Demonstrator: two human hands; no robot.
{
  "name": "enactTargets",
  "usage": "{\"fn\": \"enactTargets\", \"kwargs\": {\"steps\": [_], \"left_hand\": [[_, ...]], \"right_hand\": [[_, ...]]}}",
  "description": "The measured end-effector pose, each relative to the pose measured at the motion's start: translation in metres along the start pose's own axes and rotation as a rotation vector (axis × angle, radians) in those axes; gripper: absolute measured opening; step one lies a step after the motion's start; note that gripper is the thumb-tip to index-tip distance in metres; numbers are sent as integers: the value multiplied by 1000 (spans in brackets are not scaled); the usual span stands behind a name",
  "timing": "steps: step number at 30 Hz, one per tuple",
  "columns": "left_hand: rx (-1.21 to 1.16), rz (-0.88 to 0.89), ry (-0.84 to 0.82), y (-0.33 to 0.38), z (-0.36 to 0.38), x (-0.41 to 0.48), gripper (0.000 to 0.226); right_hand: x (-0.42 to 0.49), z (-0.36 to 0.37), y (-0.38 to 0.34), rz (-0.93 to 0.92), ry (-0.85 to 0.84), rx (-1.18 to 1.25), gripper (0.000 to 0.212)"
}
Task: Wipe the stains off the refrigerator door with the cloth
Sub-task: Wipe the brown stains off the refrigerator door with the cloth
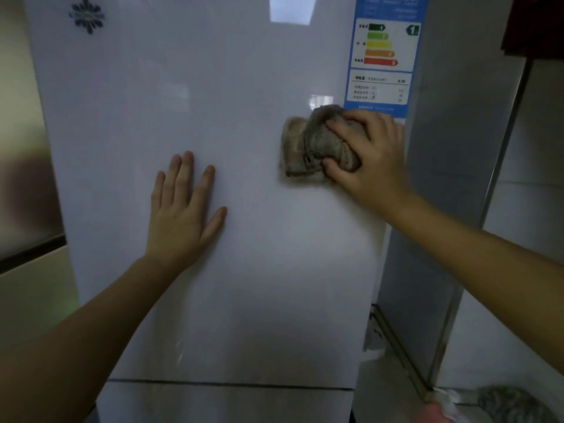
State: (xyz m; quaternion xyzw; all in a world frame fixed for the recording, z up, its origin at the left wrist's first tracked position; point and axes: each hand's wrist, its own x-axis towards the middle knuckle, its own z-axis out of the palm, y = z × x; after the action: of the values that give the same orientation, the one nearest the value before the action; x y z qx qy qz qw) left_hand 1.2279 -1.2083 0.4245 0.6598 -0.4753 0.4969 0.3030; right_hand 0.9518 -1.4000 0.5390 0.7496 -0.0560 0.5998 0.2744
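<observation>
- The right hand (369, 157) presses a bunched cloth (308, 148) against the refrigerator door (244, 270), just below the energy label (383, 53).
- The left hand (183, 212) lies flat and empty, fingers spread, left of the cloth.
- Unwiped door spreads leftward and down.
- The label reads "1"; its smaller print is blurred.

Pressed on the refrigerator door (244, 87): cloth (308, 148) at three o'clock under right hand (369, 160), energy label (381, 56) at one o'clock, left hand (183, 212) at centre.
</observation>
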Motion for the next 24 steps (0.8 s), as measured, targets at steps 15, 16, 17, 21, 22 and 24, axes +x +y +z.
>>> {"fn": "enactTargets", "kwargs": {"steps": [15,16,17,21,22,24], "left_hand": [[12,-49,31,-94,-11,-86,56],[13,-44,38,-99,-10,-89,55],[7,-37,44,-102,-9,-90,55],[-19,-29,48,-105,0,-92,61],[-23,-36,46,-105,2,-93,63],[-28,-40,60,-105,7,-95,65]], "right_hand": [[-126,59,-114,-584,-382,161,36],[-109,58,-110,-562,-356,133,39],[-88,57,-106,-519,-315,102,41],[4,58,-104,-199,-103,6,52],[17,61,-108,-122,-68,3,53],[27,69,-120,-27,-29,6,52]]}}
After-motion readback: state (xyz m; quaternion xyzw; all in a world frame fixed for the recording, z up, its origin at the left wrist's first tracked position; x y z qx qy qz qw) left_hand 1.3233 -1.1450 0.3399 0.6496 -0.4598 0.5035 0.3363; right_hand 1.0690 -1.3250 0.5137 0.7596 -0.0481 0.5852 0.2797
